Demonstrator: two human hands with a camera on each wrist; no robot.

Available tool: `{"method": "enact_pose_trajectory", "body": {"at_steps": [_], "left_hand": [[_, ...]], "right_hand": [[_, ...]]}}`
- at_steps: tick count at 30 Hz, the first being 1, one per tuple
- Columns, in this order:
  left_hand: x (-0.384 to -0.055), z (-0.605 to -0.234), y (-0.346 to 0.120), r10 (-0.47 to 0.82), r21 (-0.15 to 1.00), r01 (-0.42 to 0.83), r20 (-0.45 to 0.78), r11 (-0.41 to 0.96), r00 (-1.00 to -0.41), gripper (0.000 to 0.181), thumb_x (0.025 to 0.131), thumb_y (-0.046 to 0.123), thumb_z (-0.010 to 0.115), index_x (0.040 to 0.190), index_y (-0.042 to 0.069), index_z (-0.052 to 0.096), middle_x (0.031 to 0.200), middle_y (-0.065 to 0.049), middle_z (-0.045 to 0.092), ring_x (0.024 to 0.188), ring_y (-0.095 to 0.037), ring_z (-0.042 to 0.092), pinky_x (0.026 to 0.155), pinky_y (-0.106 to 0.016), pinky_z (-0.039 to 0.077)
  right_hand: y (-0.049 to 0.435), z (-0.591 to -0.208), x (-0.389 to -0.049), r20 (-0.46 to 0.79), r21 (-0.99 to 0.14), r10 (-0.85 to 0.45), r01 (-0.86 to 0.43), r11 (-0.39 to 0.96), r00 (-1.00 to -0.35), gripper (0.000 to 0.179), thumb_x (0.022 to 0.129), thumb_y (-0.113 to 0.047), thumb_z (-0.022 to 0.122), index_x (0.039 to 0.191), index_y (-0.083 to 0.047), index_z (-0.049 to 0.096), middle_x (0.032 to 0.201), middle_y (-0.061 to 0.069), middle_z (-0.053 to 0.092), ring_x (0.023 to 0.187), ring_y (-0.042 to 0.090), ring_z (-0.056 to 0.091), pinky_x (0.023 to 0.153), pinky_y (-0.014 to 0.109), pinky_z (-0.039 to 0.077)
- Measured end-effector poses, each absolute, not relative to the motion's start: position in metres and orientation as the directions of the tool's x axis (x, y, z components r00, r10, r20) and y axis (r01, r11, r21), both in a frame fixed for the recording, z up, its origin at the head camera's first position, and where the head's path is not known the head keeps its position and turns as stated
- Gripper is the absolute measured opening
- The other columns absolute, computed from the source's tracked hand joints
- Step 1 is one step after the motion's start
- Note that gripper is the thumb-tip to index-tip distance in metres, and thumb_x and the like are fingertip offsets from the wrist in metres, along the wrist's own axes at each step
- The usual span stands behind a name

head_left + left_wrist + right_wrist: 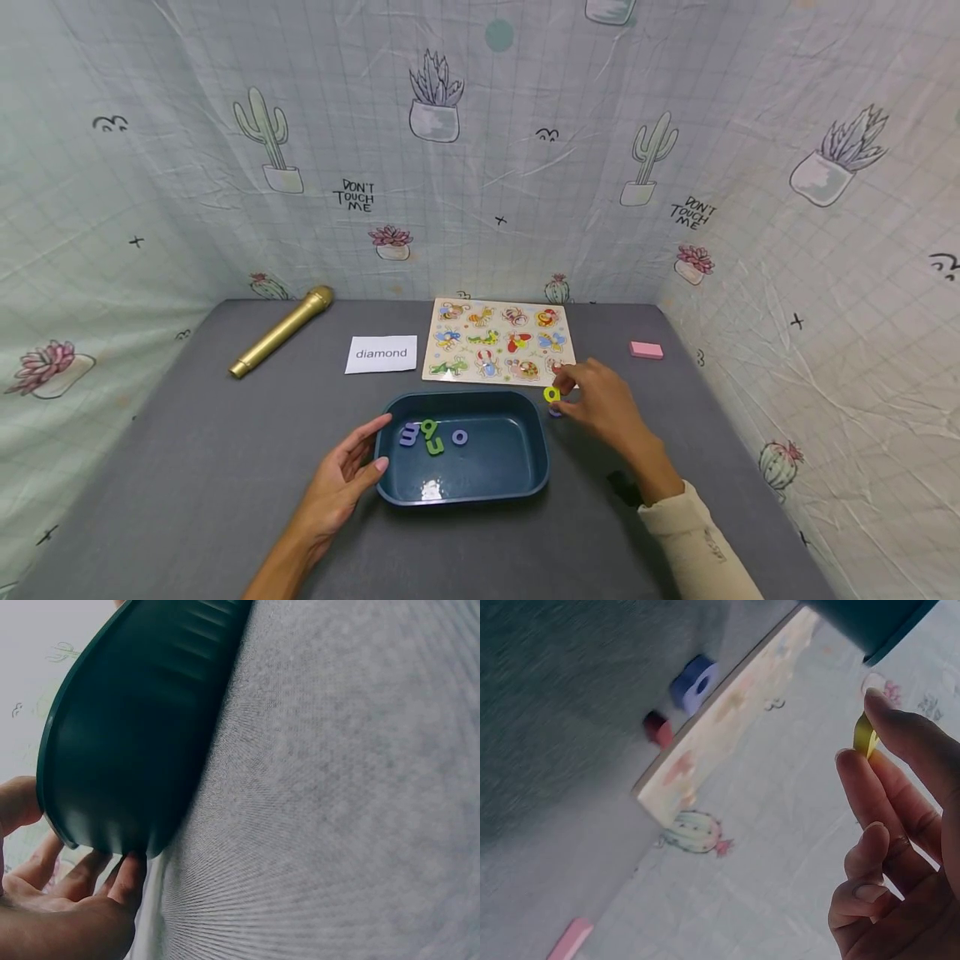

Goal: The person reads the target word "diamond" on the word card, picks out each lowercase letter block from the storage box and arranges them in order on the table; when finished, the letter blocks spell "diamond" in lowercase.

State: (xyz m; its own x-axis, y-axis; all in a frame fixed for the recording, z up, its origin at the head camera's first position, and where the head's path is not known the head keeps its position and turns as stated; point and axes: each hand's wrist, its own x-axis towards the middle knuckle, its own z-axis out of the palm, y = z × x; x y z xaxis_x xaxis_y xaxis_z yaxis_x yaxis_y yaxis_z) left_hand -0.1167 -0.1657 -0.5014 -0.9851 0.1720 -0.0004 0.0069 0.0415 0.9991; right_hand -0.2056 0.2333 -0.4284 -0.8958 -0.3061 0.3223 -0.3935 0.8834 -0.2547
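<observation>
A dark teal tray (465,497) stands on the table. My left hand (341,479) holds its left end, thumb and fingers at the rim and end wall, as the left wrist view also shows. Inside lie several letter pieces: a purple one like an m (408,434), a green one like a g (428,428), a green u or n (435,447) and a purple o (460,437). Just right of the tray, my right hand (603,408) pinches a yellow letter (865,735) between thumb and fingertips, raised off the table. A purple letter (694,682) and a red piece (658,729) lie on the table.
Behind the tray lies a wooden insect puzzle board (498,342). A card reading "diamond" (381,355) is to its left, with a gold microphone (281,332) farther left. A pink block (647,350) sits at the back right. Patterned cloth (487,183) surrounds the table.
</observation>
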Motion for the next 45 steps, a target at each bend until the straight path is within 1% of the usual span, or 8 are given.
{"method": "enact_pose_trajectory", "body": {"at_steps": [9,16,21,28,32,37,45], "left_hand": [[-0.116,-0.502,-0.165,0.175,0.999,-0.007,-0.014,0.044,-0.984,0.058,0.106,0.017,0.067,0.16,0.02,0.046,0.172,-0.005,0.036,0.163,-0.029,0.025,0.111,-0.002,0.032],[-0.117,-0.502,-0.165,0.174,0.999,0.005,0.0,0.033,-0.985,0.058,0.106,0.015,0.065,0.16,0.018,0.045,0.172,-0.005,0.037,0.162,-0.03,0.027,0.111,-0.004,0.033],[-0.118,-0.502,-0.166,0.178,0.999,0.012,0.007,0.031,-0.984,0.058,0.107,0.015,0.065,0.161,0.018,0.045,0.172,-0.006,0.036,0.161,-0.032,0.027,0.111,-0.004,0.034],[-0.118,-0.503,-0.166,0.178,0.999,0.012,0.006,0.032,-0.984,0.058,0.106,0.016,0.066,0.16,0.018,0.045,0.171,-0.005,0.036,0.162,-0.031,0.026,0.111,-0.004,0.033],[-0.118,-0.503,-0.167,0.186,1.0,0.01,0.006,0.022,-0.983,0.059,0.106,0.015,0.066,0.161,0.017,0.044,0.172,-0.005,0.036,0.163,-0.03,0.024,0.112,-0.004,0.033],[-0.117,-0.503,-0.167,0.188,1.0,0.014,0.011,0.017,-0.982,0.059,0.106,0.014,0.066,0.161,0.016,0.044,0.172,-0.006,0.036,0.163,-0.029,0.023,0.114,-0.005,0.033],[-0.118,-0.503,-0.167,0.187,1.0,0.023,0.02,0.015,-0.982,0.059,0.106,0.013,0.065,0.161,0.016,0.044,0.172,-0.006,0.036,0.162,-0.028,0.025,0.114,-0.007,0.034]], "right_hand": [[0.257,-0.438,-0.208,0.278,-0.256,-0.262,-0.334,0.907,-0.924,0.031,0.077,-0.023,0.097,0.097,-0.012,0.077,0.089,0.002,0.075,0.088,0.02,0.063,0.075,0.042,0.055],[0.274,-0.444,-0.213,0.249,-0.264,-0.238,-0.302,0.916,-0.939,0.029,0.078,-0.021,0.097,0.097,-0.011,0.077,0.089,0.002,0.076,0.087,0.022,0.063,0.075,0.045,0.056],[0.284,-0.448,-0.218,0.196,-0.272,-0.216,-0.265,0.925,-0.957,0.027,0.079,-0.02,0.095,0.096,-0.011,0.076,0.089,0.003,0.075,0.086,0.022,0.063,0.075,0.046,0.055],[0.294,-0.454,-0.223,0.108,-0.294,-0.192,-0.216,0.931,-0.975,0.022,0.081,-0.016,0.093,0.093,-0.011,0.075,0.089,0.004,0.074,0.085,0.022,0.063,0.076,0.048,0.054],[0.297,-0.459,-0.227,0.077,-0.307,-0.195,-0.209,0.929,-0.978,0.022,0.081,-0.016,0.093,0.092,-0.011,0.075,0.088,0.003,0.073,0.083,0.02,0.064,0.076,0.046,0.055],[0.297,-0.464,-0.234,0.057,-0.3,-0.227,-0.233,0.925,-0.972,0.021,0.081,-0.015,0.093,0.091,-0.012,0.075,0.086,0.001,0.072,0.08,0.016,0.063,0.075,0.043,0.056],[0.295,-0.465,-0.239,0.035,-0.302,-0.251,-0.249,0.92,-0.967,0.021,0.081,-0.016,0.093,0.093,-0.012,0.076,0.087,0.001,0.073,0.081,0.015,0.066,0.077,0.044,0.058]]}}
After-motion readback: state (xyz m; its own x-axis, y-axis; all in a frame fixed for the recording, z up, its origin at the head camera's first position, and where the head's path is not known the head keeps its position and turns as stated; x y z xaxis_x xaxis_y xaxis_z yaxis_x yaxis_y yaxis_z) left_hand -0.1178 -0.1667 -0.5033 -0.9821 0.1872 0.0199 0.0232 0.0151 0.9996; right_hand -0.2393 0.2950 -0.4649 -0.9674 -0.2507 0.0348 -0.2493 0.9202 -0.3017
